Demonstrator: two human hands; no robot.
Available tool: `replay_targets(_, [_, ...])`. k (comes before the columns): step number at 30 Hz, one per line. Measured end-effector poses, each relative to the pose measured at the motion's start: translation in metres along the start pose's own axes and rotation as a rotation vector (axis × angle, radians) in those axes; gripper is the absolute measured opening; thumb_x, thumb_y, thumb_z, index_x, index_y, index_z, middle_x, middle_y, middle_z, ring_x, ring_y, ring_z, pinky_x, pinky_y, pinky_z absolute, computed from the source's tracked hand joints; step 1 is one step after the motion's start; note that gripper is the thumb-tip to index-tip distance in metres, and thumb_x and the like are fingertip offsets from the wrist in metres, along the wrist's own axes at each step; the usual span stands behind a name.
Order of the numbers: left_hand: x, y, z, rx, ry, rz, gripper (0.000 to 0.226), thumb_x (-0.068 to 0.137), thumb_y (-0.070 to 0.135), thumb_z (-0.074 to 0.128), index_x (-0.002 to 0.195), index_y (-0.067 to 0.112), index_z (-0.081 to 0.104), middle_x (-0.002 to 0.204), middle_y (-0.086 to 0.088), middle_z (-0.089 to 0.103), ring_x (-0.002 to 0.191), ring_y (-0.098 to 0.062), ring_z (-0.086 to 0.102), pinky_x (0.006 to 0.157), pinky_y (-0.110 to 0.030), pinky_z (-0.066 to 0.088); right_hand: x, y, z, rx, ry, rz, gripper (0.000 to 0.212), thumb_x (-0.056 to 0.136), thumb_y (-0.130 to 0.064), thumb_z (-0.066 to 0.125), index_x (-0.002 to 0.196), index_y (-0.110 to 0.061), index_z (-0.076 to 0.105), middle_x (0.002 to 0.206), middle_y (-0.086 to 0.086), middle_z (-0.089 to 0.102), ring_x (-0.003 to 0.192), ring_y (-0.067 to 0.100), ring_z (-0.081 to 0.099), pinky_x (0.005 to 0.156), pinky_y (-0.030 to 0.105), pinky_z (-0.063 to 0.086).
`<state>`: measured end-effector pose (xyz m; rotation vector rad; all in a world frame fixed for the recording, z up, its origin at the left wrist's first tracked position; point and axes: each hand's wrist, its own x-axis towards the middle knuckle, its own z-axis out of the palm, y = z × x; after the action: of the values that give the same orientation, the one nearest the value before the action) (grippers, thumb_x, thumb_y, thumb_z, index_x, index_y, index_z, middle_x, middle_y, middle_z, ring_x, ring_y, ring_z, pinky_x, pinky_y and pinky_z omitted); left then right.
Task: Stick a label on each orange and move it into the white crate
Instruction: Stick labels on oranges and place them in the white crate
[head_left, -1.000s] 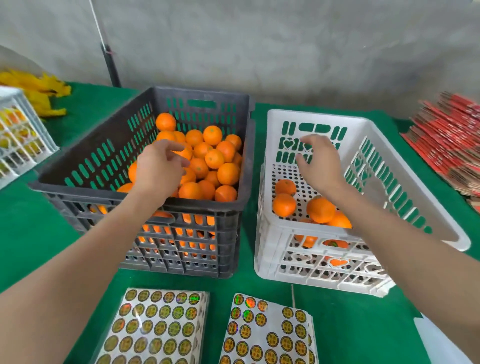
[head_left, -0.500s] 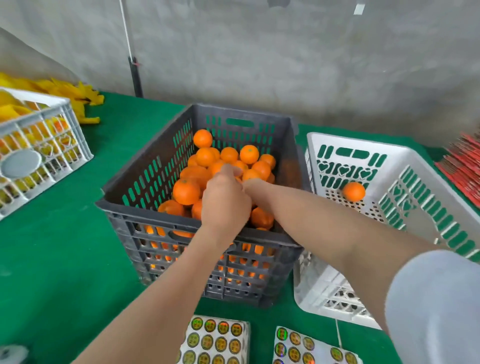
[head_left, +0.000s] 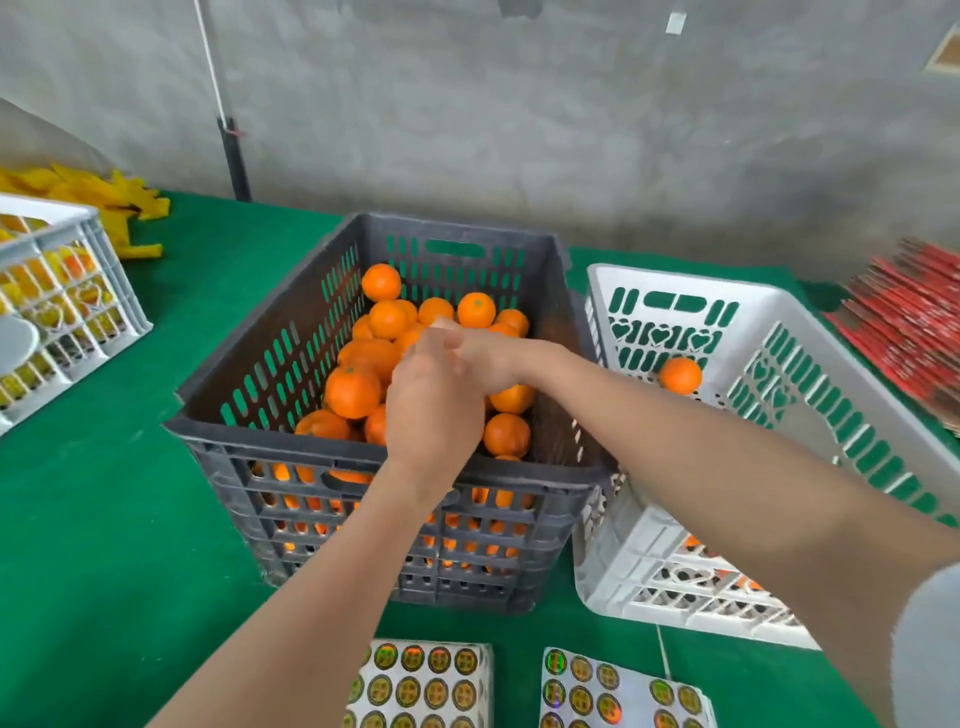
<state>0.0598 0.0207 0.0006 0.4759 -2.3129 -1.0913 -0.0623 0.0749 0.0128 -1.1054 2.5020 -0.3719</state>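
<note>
The dark grey crate (head_left: 384, 458) in the middle holds a heap of oranges (head_left: 353, 391). My left hand (head_left: 432, 415) hovers over the heap with its fingers curled down round an orange that its back mostly hides. My right hand (head_left: 480, 354) reaches across from the right and meets the left hand's fingertips; its own fingers are largely hidden. To the right stands the white crate (head_left: 691, 283), tilted, with one orange (head_left: 679, 375) showing inside. Two sheets of round labels (head_left: 426, 680) (head_left: 618, 693) lie at the near edge.
Everything rests on a green cloth (head_left: 104, 519). Another white crate (head_left: 78, 291) with yellow contents stands at the far left, with yellow items (head_left: 122, 205) behind it. A red stack (head_left: 914, 312) lies at the far right. A grey wall and a thin pole (head_left: 234, 150) close the back.
My right hand left the white crate and crossed over to the grey crate, meeting my left hand. The view swung left, and the white crate now sits further right.
</note>
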Motion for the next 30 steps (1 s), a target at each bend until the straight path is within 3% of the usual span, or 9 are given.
replay_targets(3, [-0.001, -0.002, 0.002, -0.037, 0.072, 0.009, 0.033, 0.092, -0.003, 0.045, 0.123, 0.008, 0.052, 0.12, -0.009, 0.053, 0.106, -0.021, 0.052, 0.07, -0.013, 0.03, -0.044, 0.015, -0.012, 0.255, 0.168, -0.039, 0.07, 0.077, -0.009, 0.073, 0.134, -0.019, 0.034, 0.133, 0.003, 0.041, 0.118, 0.02, 0.045, 0.092, 0.037, 0.044])
replay_targets(5, [0.0, -0.003, 0.001, -0.052, 0.088, 0.008, 0.032, 0.094, -0.003, 0.044, 0.123, 0.008, 0.052, 0.121, -0.008, 0.052, 0.103, -0.019, 0.051, 0.07, -0.013, 0.028, -0.081, 0.025, -0.015, 0.518, 0.248, -0.068, 0.07, 0.074, -0.003, 0.075, 0.131, -0.023, 0.04, 0.137, 0.002, 0.041, 0.124, 0.021, 0.043, 0.099, 0.04, 0.043])
replay_targets(8, [-0.002, -0.001, -0.005, -0.067, 0.133, 0.088, 0.026, 0.095, 0.002, 0.046, 0.119, 0.006, 0.055, 0.111, -0.007, 0.057, 0.094, -0.019, 0.056, 0.071, -0.019, 0.033, -0.142, 0.032, -0.009, 0.878, 0.248, -0.142, 0.067, 0.068, 0.007, 0.074, 0.123, -0.024, 0.049, 0.132, 0.004, 0.048, 0.114, 0.021, 0.055, 0.087, 0.034, 0.051])
replay_targets(13, [-0.015, 0.012, -0.013, -0.157, 0.191, 0.327, 0.019, 0.091, -0.002, 0.054, 0.107, 0.005, 0.061, 0.091, 0.002, 0.056, 0.078, 0.018, 0.051, 0.068, 0.002, 0.035, -0.223, 0.036, 0.025, 1.308, 0.276, -0.162, 0.061, 0.061, 0.008, 0.065, 0.114, -0.02, 0.054, 0.115, 0.001, 0.058, 0.098, 0.017, 0.064, 0.079, 0.031, 0.053])
replay_targets(17, [-0.073, 0.027, -0.007, -0.262, 0.046, 0.421, 0.011, 0.089, 0.019, 0.06, 0.1, 0.019, 0.061, 0.087, 0.019, 0.058, 0.078, 0.012, 0.056, 0.067, -0.001, 0.04, -0.26, 0.052, 0.067, 1.542, 0.206, -0.115, 0.079, 0.051, -0.019, 0.09, 0.12, -0.006, 0.054, 0.11, 0.012, 0.065, 0.096, 0.028, 0.065, 0.081, 0.04, 0.056])
replay_targets(21, [-0.147, 0.033, 0.016, -0.36, -0.482, 0.182, 0.036, 0.072, 0.062, 0.056, 0.102, 0.043, 0.055, 0.09, 0.015, 0.066, 0.084, 0.001, 0.063, 0.067, -0.01, 0.049, -0.277, 0.068, 0.103, 1.627, 0.202, 0.022, 0.068, 0.055, -0.014, 0.086, 0.116, -0.004, 0.056, 0.106, 0.017, 0.066, 0.092, 0.031, 0.066, 0.078, 0.041, 0.057])
replay_targets(24, [-0.174, 0.027, 0.039, -0.342, -0.819, -0.057, 0.062, 0.06, 0.068, 0.071, 0.112, 0.045, 0.047, 0.109, 0.016, 0.062, 0.093, -0.002, 0.063, 0.073, -0.019, 0.054, -0.283, 0.075, 0.126, 1.617, 0.208, 0.144, 0.045, 0.071, -0.006, 0.07, 0.112, -0.004, 0.054, 0.097, 0.015, 0.069, 0.082, 0.025, 0.068, 0.069, 0.031, 0.057])
replay_targets(27, [-0.181, 0.018, 0.059, -0.257, -0.781, -0.171, 0.055, 0.06, 0.044, 0.083, 0.1, 0.046, 0.045, 0.102, 0.016, 0.057, 0.085, -0.002, 0.059, 0.059, -0.008, 0.047, -0.284, 0.083, 0.14, 1.528, 0.189, 0.18, 0.046, 0.072, -0.021, 0.075, 0.113, -0.01, 0.056, 0.096, 0.012, 0.069, 0.08, 0.02, 0.069, 0.071, 0.025, 0.055])
replay_targets(30, [-0.183, 0.0, 0.071, -0.282, -0.7, -0.365, 0.052, 0.065, 0.031, 0.084, 0.104, 0.038, 0.052, 0.102, 0.006, 0.061, 0.088, -0.012, 0.063, 0.069, -0.021, 0.051, -0.281, 0.102, 0.153, 1.262, 0.183, 0.32, 0.037, 0.085, -0.031, 0.064, 0.116, -0.01, 0.06, 0.098, 0.009, 0.07, 0.083, 0.02, 0.069, 0.075, 0.03, 0.057])
